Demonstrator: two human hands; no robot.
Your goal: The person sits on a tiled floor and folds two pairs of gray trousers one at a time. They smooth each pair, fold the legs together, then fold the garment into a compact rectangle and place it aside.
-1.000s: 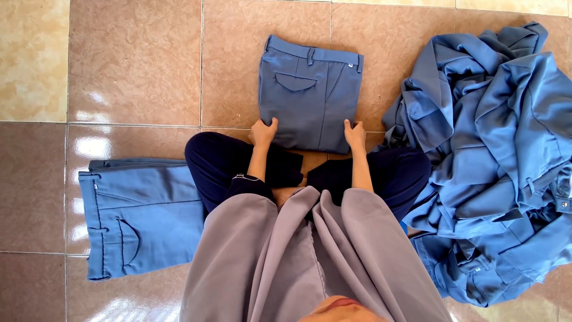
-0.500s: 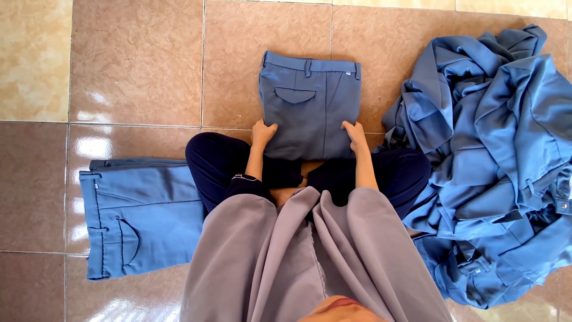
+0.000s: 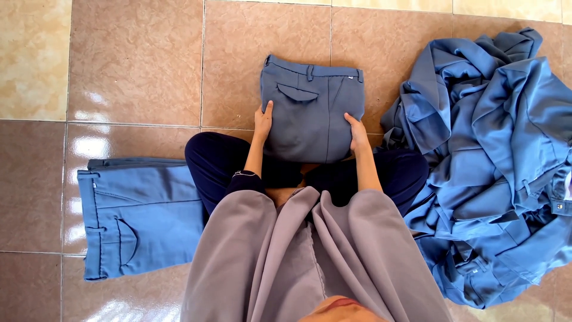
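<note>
A folded pair of grey-blue trousers [image 3: 313, 110] lies in front of my crossed legs, waistband and a flap pocket facing away from me. My left hand [image 3: 263, 121] grips its left edge and my right hand [image 3: 357, 132] grips its right edge. The near edge of the bundle is lifted toward my lap, over my dark blue trouser legs [image 3: 220, 164]. A long grey garment [image 3: 310, 256] drapes down my front and hides my lower body.
Another folded pair of blue trousers [image 3: 140, 214] lies flat on the tiled floor [image 3: 137, 59] at my left. A big rumpled heap of blue garments [image 3: 494, 161] fills the right side, touching my right knee.
Both hands have pulled the folded trousers nearer to me and slid up along its sides; its near edge now overlaps my legs.
</note>
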